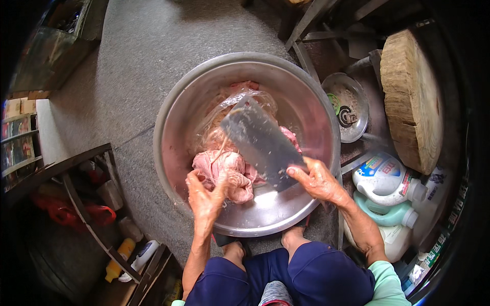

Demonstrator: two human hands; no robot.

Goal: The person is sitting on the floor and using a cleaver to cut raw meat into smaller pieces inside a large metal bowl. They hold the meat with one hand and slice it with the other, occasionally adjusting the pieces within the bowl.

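Observation:
A wide metal basin (pixel 240 228) stands on the floor in front of my knees. In it lies a soft, folded lump of pale pink raw meat (pixel 227 171), which looks like offal. My left hand (pixel 205 196) pinches the near left edge of that meat. My right hand (pixel 319 179) grips a cleaver (pixel 263 143) at its near end; the handle is hidden in my fist. The broad dark blade, specked with bits, is raised over the basin and hides part of the meat. Behind it, a clear plastic bag (pixel 214 109) with more pink meat lies against the far side.
Right of the basin are a metal bowl (pixel 363 115) with a dark coil in it, a thick round wooden chopping block (pixel 408 102) on edge, and several detergent jugs (pixel 380 178). At the left, a low wooden shelf (pixel 76 196) holds bottles and a red bag (pixel 99 214).

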